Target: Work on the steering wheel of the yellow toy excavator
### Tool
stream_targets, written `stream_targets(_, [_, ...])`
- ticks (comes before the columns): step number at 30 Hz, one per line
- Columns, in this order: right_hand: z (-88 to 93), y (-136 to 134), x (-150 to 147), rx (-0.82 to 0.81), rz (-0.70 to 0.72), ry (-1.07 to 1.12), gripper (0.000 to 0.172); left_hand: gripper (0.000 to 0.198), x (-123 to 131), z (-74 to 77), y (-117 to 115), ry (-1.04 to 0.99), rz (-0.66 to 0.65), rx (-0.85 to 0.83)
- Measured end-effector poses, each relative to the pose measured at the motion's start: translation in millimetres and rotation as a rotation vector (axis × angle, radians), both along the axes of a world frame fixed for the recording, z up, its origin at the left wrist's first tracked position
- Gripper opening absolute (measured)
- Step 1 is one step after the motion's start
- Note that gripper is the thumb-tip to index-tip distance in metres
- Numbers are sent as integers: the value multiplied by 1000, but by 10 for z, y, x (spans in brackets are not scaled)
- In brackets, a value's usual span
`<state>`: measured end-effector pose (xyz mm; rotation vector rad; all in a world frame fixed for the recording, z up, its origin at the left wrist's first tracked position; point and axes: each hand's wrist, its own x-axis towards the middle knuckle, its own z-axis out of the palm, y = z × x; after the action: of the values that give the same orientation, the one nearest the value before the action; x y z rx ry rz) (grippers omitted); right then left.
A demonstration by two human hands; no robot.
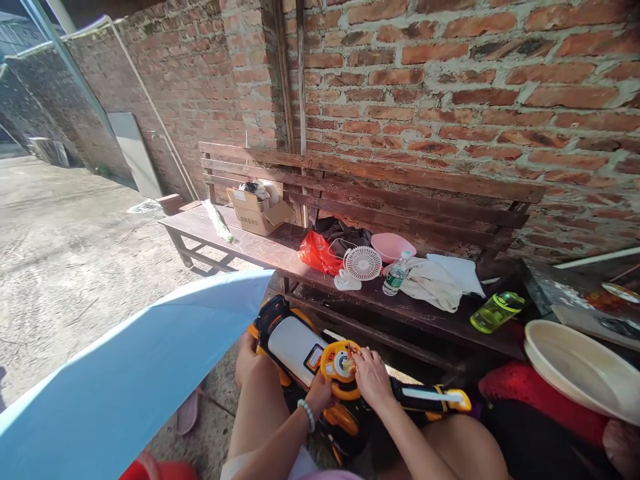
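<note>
Orange-white toy water gun [305, 350], lap-held

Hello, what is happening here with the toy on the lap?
A seated person holds a large orange, black and white plastic water gun across the knees. The left hand, with a white bead bracelet at the wrist, grips it from below. The right hand rests on its round orange cap. Ahead, a dark wooden bench carries a small white fan and a clear plastic bottle.

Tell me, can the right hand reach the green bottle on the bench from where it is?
Probably yes: the right hand rests on the toy water gun, and nothing stands between it and the green bottle lying on the bench.
</note>
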<state>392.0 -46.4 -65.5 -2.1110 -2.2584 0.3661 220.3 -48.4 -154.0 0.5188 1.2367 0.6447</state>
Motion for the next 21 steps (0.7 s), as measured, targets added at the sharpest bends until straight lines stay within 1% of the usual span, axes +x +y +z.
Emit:
stream_targets(1, [47, 97, -37, 24, 19, 24, 52, 35, 4, 8, 2, 73, -23, 4])
stream_targets(3, [75, 262, -154, 46, 130, 83, 57, 35, 18, 45, 1, 178, -59, 8])
stream_targets(4, [55, 324, -227, 29, 216, 108, 57, 36, 26, 67, 1, 190, -65, 3])
stream_targets(6, [-33, 409, -376, -30, 380, 137, 52, 39, 38, 109, 1, 205, -70, -26])
stream_targets(7, [-86, 438, -438, -57, 430, 141, 49, 39, 39, 127, 2, 216, -67, -41])
stream_targets(9, [-176, 484, -513, -85, 452, 142, 45, 39, 28, 159, 1, 216, -66, -45])
stream_targets(11, [-220, 520, -516, -82, 410, 139, 46, 39, 7, 189, -3, 196, -74, -18])
stream_targets(13, [-225, 531, -465, -75, 354, 119, 46, 40, -9, 209, -9, 172, -79, -6])
stream_targets(15, [-219, 498, -387, -53, 246, 72, 45, 39, -14, 206, -15, 154, -73, -15])
stream_targets(18, [-220, 364, -265, -25, 28, -21, 44, 38, -6, 146, -22, 119, -52, -15])
stream_targets(19, [-223, 303, -230, -18, -25, -48, 44, 38, -4, 115, -24, 103, -41, -13])
stream_targets(21, [-234, 170, -175, -19, -86, -87, 45, 37, -4, 49, -26, 80, -28, -8])
